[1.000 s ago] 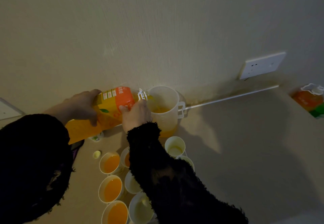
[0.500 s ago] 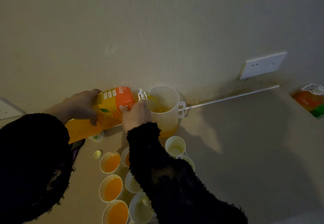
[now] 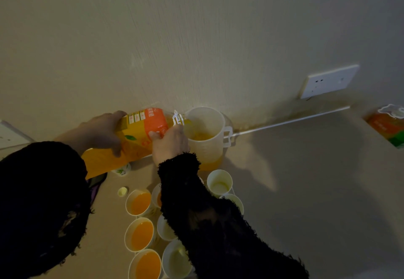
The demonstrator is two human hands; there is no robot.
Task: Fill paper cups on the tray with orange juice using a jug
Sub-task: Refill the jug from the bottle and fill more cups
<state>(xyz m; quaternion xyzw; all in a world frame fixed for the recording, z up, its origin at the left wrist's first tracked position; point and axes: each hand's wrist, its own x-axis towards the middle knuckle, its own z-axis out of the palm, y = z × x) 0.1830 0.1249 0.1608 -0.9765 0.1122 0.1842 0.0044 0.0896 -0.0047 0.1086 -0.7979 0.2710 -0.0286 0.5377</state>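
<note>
Black sleeve (image 3: 207,213) across paper cups (image 3: 219,182)

Home room: textured wall (image 3: 196,38), wall socket (image 3: 328,81), beige tabletop (image 3: 306,180).

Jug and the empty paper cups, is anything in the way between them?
Yes. The black right sleeve lies across the cups, between the jug and most empty ones. One empty cup right of the sleeve sits uncovered near the jug. Left hand and right hand grip the carton tipped into it.
</note>
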